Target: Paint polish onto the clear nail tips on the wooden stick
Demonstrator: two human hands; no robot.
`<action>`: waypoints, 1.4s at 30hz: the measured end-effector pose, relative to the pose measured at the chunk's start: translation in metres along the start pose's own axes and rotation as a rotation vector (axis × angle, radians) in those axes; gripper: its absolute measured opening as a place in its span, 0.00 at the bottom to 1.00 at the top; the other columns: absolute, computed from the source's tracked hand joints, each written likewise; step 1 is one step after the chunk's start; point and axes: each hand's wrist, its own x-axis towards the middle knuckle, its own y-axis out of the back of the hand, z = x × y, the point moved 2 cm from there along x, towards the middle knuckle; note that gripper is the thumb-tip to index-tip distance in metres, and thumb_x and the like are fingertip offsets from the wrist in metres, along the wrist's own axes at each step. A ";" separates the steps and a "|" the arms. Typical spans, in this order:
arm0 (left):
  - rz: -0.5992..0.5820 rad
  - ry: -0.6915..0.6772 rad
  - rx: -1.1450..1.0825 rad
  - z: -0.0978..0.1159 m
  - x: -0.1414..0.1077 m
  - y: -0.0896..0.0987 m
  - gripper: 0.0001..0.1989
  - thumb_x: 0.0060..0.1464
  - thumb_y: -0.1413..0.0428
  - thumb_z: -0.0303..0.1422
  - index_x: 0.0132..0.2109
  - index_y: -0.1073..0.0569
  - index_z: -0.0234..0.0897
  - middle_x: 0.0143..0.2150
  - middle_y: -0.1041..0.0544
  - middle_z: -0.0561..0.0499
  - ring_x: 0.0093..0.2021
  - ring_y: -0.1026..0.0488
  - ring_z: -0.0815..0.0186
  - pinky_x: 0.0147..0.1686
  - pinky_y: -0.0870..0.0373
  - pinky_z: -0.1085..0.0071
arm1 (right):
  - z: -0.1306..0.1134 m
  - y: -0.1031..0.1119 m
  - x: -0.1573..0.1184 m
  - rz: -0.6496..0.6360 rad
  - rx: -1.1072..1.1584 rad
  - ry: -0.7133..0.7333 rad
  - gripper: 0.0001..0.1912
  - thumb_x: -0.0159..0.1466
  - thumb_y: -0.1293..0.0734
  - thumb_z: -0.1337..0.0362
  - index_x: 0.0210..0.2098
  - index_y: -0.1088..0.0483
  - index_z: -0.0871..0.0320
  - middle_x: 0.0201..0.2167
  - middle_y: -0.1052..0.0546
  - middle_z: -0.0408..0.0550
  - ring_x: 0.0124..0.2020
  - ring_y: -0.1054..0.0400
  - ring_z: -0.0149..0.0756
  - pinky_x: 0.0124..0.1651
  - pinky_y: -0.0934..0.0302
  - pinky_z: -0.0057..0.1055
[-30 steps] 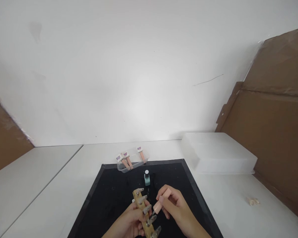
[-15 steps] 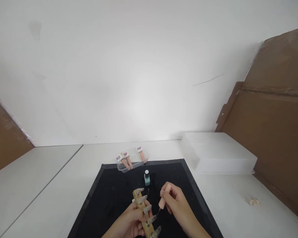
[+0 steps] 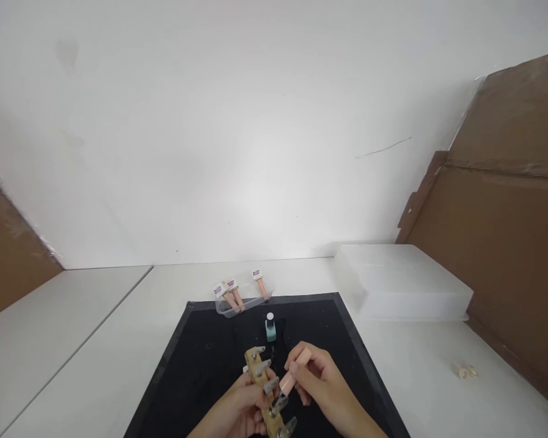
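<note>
My left hand (image 3: 246, 406) is closed around a wooden strip (image 3: 258, 368) that carries a row of clear false nail tips (image 3: 271, 384). Between the fingers of my right hand (image 3: 317, 374) is the pink cap of a nail polish brush (image 3: 296, 371), tilted down to the left. Its bristle end meets one of the lower nail tips (image 3: 280, 403), which looks dark where the brush is. Just beyond the strip stands a small teal bottle (image 3: 270, 328) with a dark neck and a whitish top.
A black mat (image 3: 210, 347) lies under my hands on the white table. Behind it, a clear tray (image 3: 228, 312) holds several pink-handled tubes with labels. To the right are a translucent white box (image 3: 406, 286), small cream-coloured rings (image 3: 464, 370) and a cardboard panel (image 3: 493, 243).
My right hand has moved slightly left and down, bringing the brush onto the nail tip, which now looks darker. The left hand and the strip have stayed nearly still.
</note>
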 end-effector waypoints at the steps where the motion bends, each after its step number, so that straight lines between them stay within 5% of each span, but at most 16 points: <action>1: -0.002 0.000 0.001 0.000 0.000 0.000 0.16 0.30 0.51 0.24 0.33 0.34 0.36 0.21 0.33 0.58 0.18 0.44 0.77 0.21 0.47 0.77 | 0.000 0.000 0.000 -0.006 0.002 -0.001 0.20 0.55 0.34 0.48 0.25 0.36 0.60 0.17 0.33 0.39 0.13 0.49 0.22 0.17 0.53 0.22; 13: -0.029 -0.025 -0.025 -0.001 -0.001 0.001 0.13 0.32 0.48 0.24 0.32 0.34 0.35 0.24 0.31 0.56 0.19 0.40 0.76 0.21 0.46 0.76 | 0.003 0.003 0.004 0.138 -0.093 0.002 0.15 0.57 0.36 0.63 0.18 0.43 0.58 0.14 0.32 0.39 0.13 0.49 0.23 0.17 0.53 0.21; 21: -0.025 -0.023 -0.028 -0.003 0.001 0.004 0.13 0.31 0.48 0.24 0.31 0.34 0.36 0.23 0.31 0.57 0.19 0.40 0.76 0.20 0.47 0.76 | 0.000 0.004 0.005 0.214 -0.089 -0.011 0.14 0.57 0.36 0.58 0.20 0.40 0.58 0.14 0.30 0.40 0.12 0.51 0.23 0.17 0.56 0.22; 32: -0.014 -0.017 -0.032 -0.001 0.000 0.001 0.14 0.31 0.49 0.24 0.32 0.34 0.35 0.23 0.33 0.57 0.20 0.40 0.76 0.21 0.48 0.76 | 0.000 0.000 0.003 0.107 -0.030 -0.045 0.12 0.56 0.35 0.58 0.22 0.38 0.59 0.14 0.32 0.38 0.12 0.50 0.23 0.16 0.54 0.21; 42: -0.012 -0.025 -0.035 -0.001 -0.002 0.001 0.14 0.31 0.48 0.24 0.32 0.33 0.35 0.25 0.31 0.57 0.19 0.40 0.76 0.21 0.47 0.76 | 0.006 0.006 0.007 0.233 -0.100 -0.049 0.11 0.56 0.37 0.62 0.20 0.40 0.57 0.11 0.32 0.38 0.11 0.52 0.23 0.16 0.58 0.22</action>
